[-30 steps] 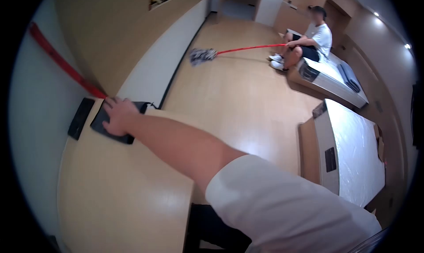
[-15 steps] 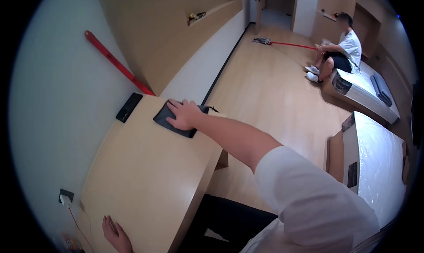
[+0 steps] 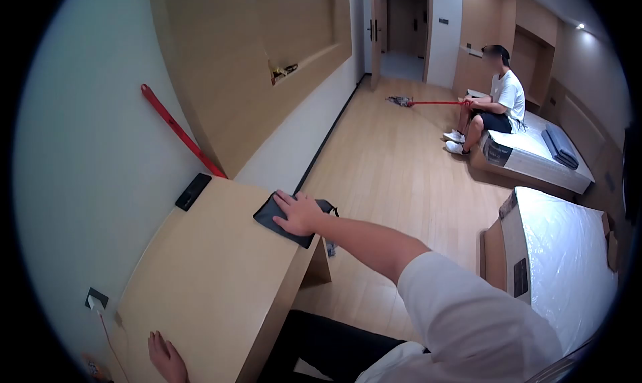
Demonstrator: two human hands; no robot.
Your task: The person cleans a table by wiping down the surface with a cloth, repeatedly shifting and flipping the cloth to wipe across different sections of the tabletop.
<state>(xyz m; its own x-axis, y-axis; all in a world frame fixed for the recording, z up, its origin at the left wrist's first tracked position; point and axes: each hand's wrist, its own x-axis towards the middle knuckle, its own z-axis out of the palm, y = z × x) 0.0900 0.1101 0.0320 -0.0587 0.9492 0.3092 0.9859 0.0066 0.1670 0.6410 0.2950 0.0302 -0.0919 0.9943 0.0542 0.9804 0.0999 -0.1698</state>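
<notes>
My right hand [image 3: 299, 213] lies spread flat on a dark grey cloth pouch [image 3: 271, 215] at the far right corner of the wooden desk [image 3: 207, 269]. A black cord sticks out at the pouch's right side. At the lower left, my left hand [image 3: 167, 360] rests near the desk's left part with its fingers extended, holding nothing. A black rectangular object [image 3: 193, 192] sits at the desk's far left edge, against the wall.
A red handle [image 3: 175, 125] leans on the wall behind the desk. Across the room a person [image 3: 506, 92] sits on a plastic-wrapped mattress [image 3: 542, 162], holding a red-handled mop [image 3: 401, 101]. Another wrapped mattress [image 3: 568, 256] stands nearer, right. A plug [image 3: 95, 303] is at left.
My right hand and the pouch have moved toward the desk's right edge. My left hand has come into view since the first frame. The person's mop head has moved farther away.
</notes>
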